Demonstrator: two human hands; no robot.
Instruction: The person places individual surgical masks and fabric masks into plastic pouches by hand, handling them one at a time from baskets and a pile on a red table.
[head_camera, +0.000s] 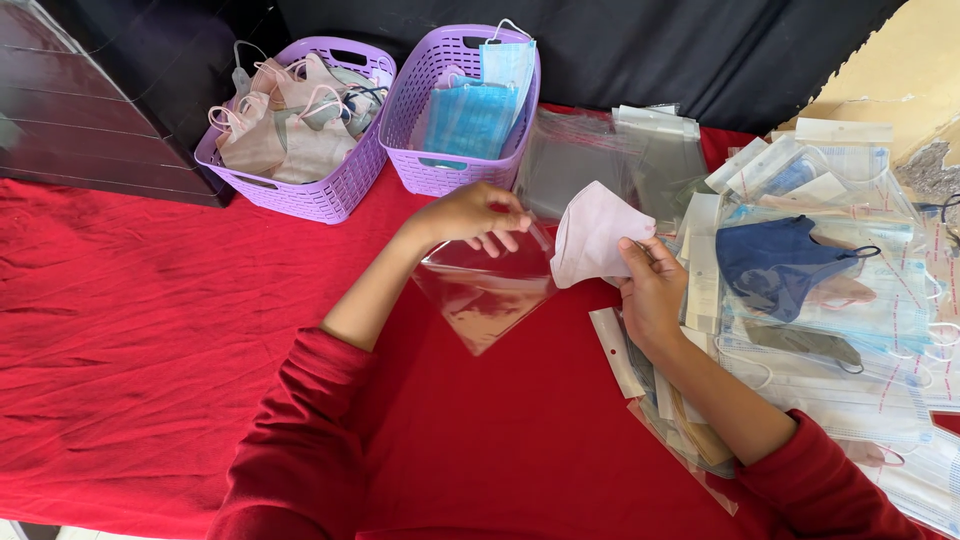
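Note:
My left hand (473, 215) pinches the top edge of a clear plastic bag (484, 292) that hangs tilted above the red tablecloth. My right hand (650, 290) holds a folded white face mask (592, 235) just to the right of the bag's mouth, its tip close to my left fingers. Both arms wear red sleeves.
Two purple baskets stand at the back: the left basket (330, 195) holds pink and beige masks, the right basket (432, 172) blue ones. A stack of empty clear bags (610, 155) lies behind. Packaged masks, one dark blue (775, 262), pile up at right. A dark box (80, 110) sits far left.

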